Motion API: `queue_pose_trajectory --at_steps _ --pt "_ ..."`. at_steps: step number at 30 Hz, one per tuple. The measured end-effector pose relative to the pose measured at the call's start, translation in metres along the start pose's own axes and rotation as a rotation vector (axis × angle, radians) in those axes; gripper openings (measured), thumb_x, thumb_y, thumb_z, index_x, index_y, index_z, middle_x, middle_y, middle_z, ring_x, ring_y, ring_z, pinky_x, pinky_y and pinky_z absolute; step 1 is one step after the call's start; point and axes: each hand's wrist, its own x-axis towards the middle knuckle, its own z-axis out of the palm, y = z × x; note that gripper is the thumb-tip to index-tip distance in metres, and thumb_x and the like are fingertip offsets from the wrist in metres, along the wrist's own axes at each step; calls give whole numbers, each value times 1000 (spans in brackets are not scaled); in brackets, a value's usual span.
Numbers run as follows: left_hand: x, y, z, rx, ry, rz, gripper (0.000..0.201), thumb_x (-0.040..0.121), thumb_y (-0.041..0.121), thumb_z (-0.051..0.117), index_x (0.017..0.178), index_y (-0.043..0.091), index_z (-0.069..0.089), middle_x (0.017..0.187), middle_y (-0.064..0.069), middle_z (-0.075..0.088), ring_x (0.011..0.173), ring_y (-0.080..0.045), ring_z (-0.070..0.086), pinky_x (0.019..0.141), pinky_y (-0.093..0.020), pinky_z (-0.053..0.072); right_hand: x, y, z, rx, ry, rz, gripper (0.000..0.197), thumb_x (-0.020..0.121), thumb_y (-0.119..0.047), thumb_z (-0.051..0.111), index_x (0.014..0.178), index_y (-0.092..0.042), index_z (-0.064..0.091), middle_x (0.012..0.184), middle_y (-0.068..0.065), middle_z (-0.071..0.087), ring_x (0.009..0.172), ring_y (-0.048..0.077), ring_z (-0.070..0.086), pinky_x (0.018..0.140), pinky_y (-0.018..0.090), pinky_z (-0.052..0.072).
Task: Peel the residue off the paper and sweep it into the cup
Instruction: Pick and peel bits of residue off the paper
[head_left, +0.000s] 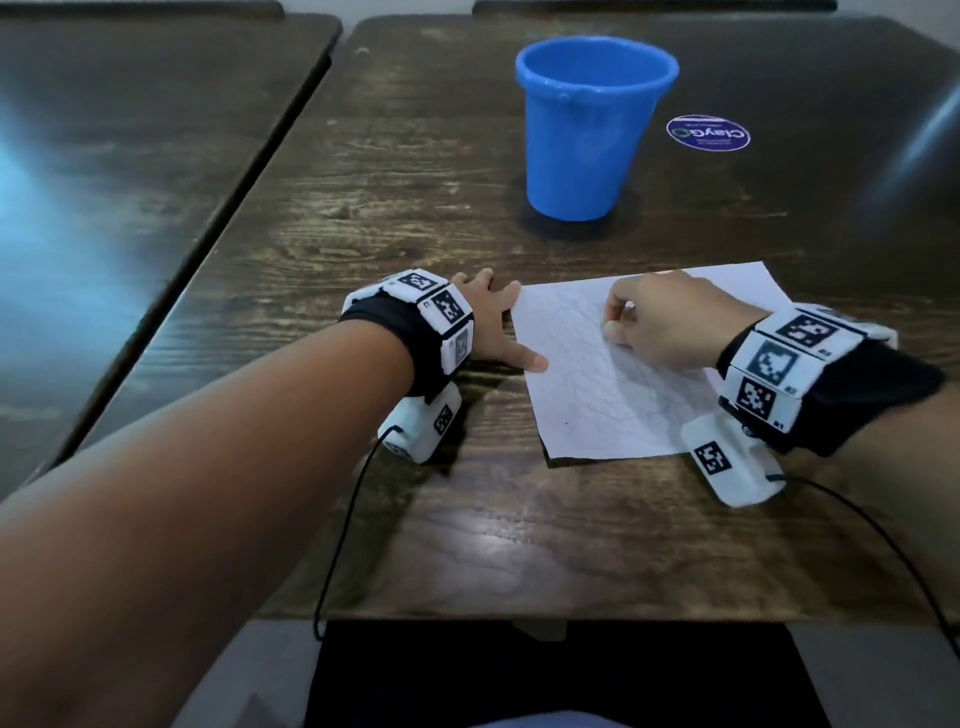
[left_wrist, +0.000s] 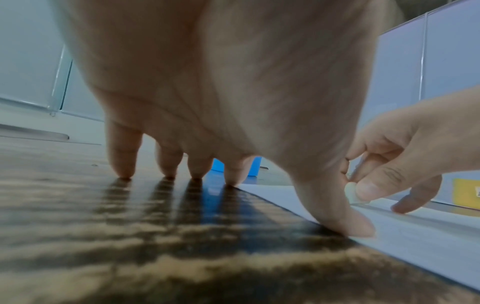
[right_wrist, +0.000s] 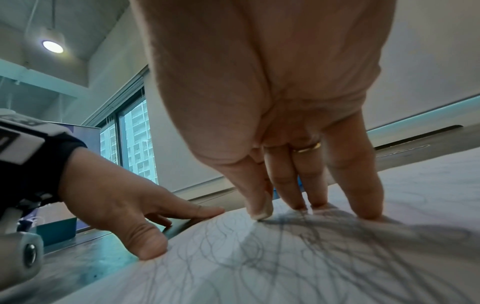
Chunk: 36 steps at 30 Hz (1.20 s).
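A white paper (head_left: 597, 400) covered in grey pencil scribbles (right_wrist: 298, 257) lies flat on the dark wooden table (head_left: 415, 208). My left hand (head_left: 493, 327) is spread open, with thumb (left_wrist: 350, 222) and forefinger pressing the paper's left edge and the other fingertips on the wood. My right hand (head_left: 615, 325) pinches a small whitish eraser (left_wrist: 350, 193) between thumb and forefinger, its tip against the sheet near the upper middle; the other fingers (right_wrist: 363, 195) rest on the paper. A blue plastic cup (head_left: 587, 135) stands upright beyond the paper, apart from both hands.
A round purple sticker (head_left: 708, 133) is on the table right of the cup. A second dark table (head_left: 130, 156) adjoins on the left across a narrow gap. Thin black cables (head_left: 337, 545) trail from both wrists over the near table edge (head_left: 519, 618).
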Motion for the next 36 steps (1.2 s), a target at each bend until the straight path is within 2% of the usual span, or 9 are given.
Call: queue_pose_trajectory --at_steps 5,8,12,14,16,20,26,30,36 --pt "1 3 0 -29 10 -102 125 72 88 54 161 25 -7 167 -15 -10 152 -45 7 119 -62 15 -5 0 -5 5 -21 22 9 98 -32 55 98 -27 62 103 -4 61 99 22 56 78 34 43" --pt "-2 7 -2 -38 31 -94 122 75 83 57 162 22 -2 167 -18 -3 151 -42 17 119 -58 22 -7 3 -7 -1 -20 30 8 97 -33 56 97 -27 62 103 -4 62 98 22 56 76 34 42" --pt "-1 6 -2 -80 72 26 108 79 76 63 161 36 4 165 -15 17 146 -39 32 114 -53 30 -8 5 -12 5 -32 61 8 96 -32 58 93 -26 63 99 -2 64 82 22 64 64 31 47" --pt "0 4 -3 -66 78 53 100 80 75 61 160 41 12 163 -12 23 145 -37 34 114 -49 31 -7 4 -15 26 -53 81 9 95 -31 60 94 -24 65 97 0 64 75 24 67 64 34 56" --pt "-1 3 -5 -42 70 72 98 81 75 59 160 40 13 165 -8 22 150 -31 25 117 -46 26 -4 2 -19 31 -58 61 8 94 -31 63 95 -23 67 97 2 66 77 26 68 72 38 59" --pt "-3 0 -9 9 21 39 110 75 76 65 160 40 4 169 -5 2 154 -31 12 121 -48 16 4 -8 -23 74 6 -119 9 89 -35 73 94 -27 75 96 -8 68 90 14 60 79 29 43" --pt "1 -2 -7 59 17 2 124 64 86 64 160 39 0 169 -4 -1 153 -33 19 119 -50 23 23 -26 -10 70 -2 -266 14 85 -37 78 95 -27 79 86 -16 70 82 -1 59 78 25 45" --pt "5 -5 -4 57 27 -2 130 57 92 62 159 41 0 169 -4 -2 152 -33 23 118 -49 25 37 -29 -11 48 1 -298 14 83 -37 79 93 -27 80 84 -16 70 84 3 62 77 26 46" --pt "5 -4 -6 54 18 11 127 62 88 62 160 38 -2 169 -6 -4 150 -33 27 115 -47 30 52 -34 -17 18 74 -354 16 87 -32 75 95 -19 78 88 -6 72 88 10 63 77 25 46"
